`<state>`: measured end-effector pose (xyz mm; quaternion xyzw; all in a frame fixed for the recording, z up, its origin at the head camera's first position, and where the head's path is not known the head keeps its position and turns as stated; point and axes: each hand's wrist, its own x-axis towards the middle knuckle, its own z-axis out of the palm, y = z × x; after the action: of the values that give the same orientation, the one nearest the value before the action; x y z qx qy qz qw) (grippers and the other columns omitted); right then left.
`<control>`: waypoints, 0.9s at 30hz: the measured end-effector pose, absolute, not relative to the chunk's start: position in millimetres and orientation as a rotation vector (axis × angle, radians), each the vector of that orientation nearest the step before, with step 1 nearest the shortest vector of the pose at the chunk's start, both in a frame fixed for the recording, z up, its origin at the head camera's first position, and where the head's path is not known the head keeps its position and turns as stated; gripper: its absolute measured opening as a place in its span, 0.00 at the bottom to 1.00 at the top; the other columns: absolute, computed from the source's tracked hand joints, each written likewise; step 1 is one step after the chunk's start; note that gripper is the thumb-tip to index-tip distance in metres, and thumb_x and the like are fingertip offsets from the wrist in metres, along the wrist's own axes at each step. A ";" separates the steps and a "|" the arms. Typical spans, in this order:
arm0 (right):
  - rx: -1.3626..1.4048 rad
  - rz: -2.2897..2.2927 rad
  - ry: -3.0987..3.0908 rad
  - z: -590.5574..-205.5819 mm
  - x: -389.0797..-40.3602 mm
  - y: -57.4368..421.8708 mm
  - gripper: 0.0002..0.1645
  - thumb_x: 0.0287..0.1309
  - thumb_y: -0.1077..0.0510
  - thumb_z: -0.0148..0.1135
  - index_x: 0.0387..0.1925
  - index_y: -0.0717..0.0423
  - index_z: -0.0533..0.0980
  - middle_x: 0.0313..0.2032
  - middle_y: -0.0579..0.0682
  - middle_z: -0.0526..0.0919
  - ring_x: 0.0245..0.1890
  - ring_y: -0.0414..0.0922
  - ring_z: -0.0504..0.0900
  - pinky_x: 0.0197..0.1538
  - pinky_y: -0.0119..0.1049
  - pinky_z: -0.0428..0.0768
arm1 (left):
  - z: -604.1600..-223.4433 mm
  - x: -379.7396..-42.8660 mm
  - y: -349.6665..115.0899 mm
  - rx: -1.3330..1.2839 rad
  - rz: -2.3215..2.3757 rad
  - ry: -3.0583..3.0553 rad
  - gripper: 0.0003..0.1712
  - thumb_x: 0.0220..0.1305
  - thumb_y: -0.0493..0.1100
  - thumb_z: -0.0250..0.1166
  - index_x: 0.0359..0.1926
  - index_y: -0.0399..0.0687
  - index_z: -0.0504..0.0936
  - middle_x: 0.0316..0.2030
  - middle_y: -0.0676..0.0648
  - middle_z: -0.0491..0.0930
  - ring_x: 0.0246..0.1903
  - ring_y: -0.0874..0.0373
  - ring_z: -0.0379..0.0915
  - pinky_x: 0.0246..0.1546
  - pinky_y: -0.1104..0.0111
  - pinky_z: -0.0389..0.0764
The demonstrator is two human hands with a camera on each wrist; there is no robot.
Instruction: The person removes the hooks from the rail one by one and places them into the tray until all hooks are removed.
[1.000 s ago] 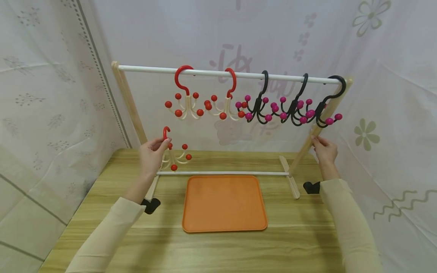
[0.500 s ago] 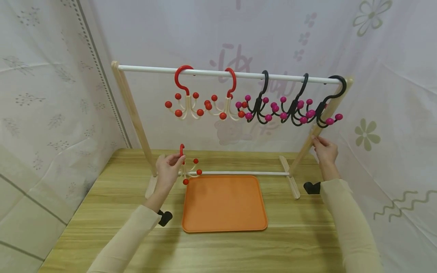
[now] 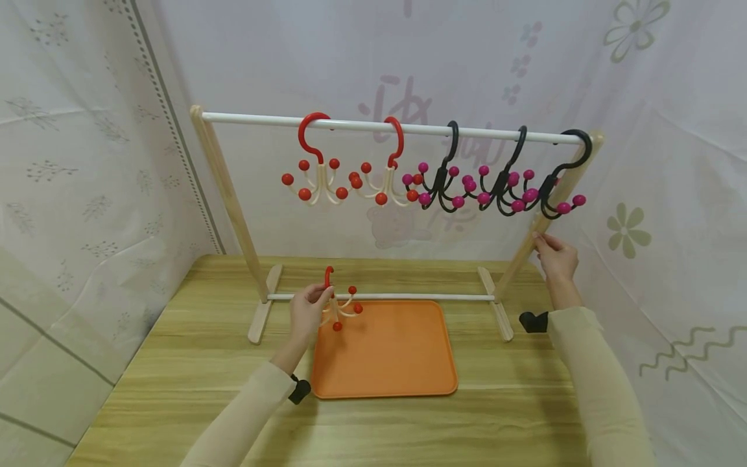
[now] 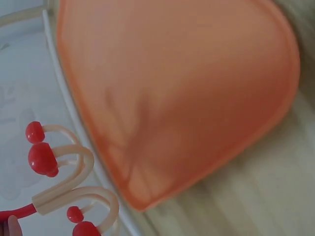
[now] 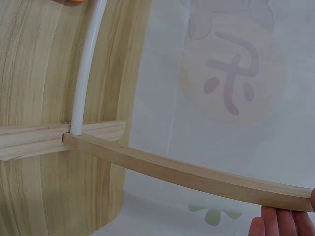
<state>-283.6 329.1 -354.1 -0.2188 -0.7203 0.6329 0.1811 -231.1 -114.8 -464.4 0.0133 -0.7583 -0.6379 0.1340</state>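
Note:
My left hand (image 3: 306, 314) pinches the red hook of a multi-prong hanger (image 3: 335, 311) with cream prongs and red ball tips. It hangs upright over the back left corner of the orange tray (image 3: 385, 353). In the left wrist view the cream prongs (image 4: 74, 194) show beside the tray, and a shadow falls on the tray. At the right, my right hand (image 3: 557, 263) grips the rack's wooden post (image 3: 516, 263). The right wrist view shows its fingers (image 5: 283, 222) against the post's underside.
From the rack's white top bar (image 3: 257, 119) hang two red-hooked hangers (image 3: 321, 185) and three black ones (image 3: 441, 178) with pink balls. A lower white bar (image 3: 438, 296) runs behind the tray. The rack's left foot (image 3: 259, 321) stands on the wooden table (image 3: 233, 402).
My left hand has carried the red-hooked hanger right and down, from beside the rack's left post to over the tray's back left corner. My right hand has stayed on the post.

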 end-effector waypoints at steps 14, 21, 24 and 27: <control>-0.652 1.733 -2.034 -364.1 -294.3 335.0 0.32 0.48 0.47 0.62 0.52 0.61 0.72 0.23 0.33 0.76 0.29 0.33 0.74 0.37 0.25 0.70 | -497.8 -224.6 -98.5 0.047 -1.849 -2.209 0.10 0.55 0.39 0.62 0.36 0.37 0.81 0.30 0.39 0.80 0.31 0.41 0.73 0.16 0.75 0.65; -0.658 1.742 -2.032 -365.3 -295.3 336.0 0.32 0.48 0.46 0.62 0.52 0.61 0.72 0.24 0.33 0.76 0.31 0.34 0.74 0.41 0.28 0.70 | -505.0 -223.3 -96.4 -0.002 -1.819 -2.194 0.08 0.54 0.38 0.63 0.34 0.36 0.81 0.30 0.40 0.80 0.32 0.43 0.75 0.23 0.75 0.71; -0.660 1.744 -2.037 -364.5 -294.6 336.0 0.32 0.48 0.46 0.62 0.52 0.61 0.71 0.26 0.34 0.76 0.31 0.34 0.74 0.43 0.29 0.70 | -507.6 -223.3 -95.1 -0.020 -1.787 -2.187 0.09 0.54 0.37 0.63 0.34 0.33 0.80 0.29 0.38 0.80 0.32 0.46 0.76 0.27 0.74 0.73; -0.659 1.743 -2.040 -362.9 -293.7 335.1 0.32 0.49 0.46 0.61 0.53 0.60 0.71 0.26 0.35 0.76 0.31 0.33 0.74 0.45 0.31 0.69 | -507.7 -220.6 -93.6 0.000 -1.780 -2.208 0.09 0.54 0.37 0.63 0.34 0.34 0.80 0.29 0.41 0.80 0.31 0.49 0.77 0.26 0.73 0.73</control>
<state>-293.7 335.1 -362.9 -0.2343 -0.7251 0.6195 0.1884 -220.6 -93.6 -507.7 -0.0001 -0.7695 -0.6203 0.1521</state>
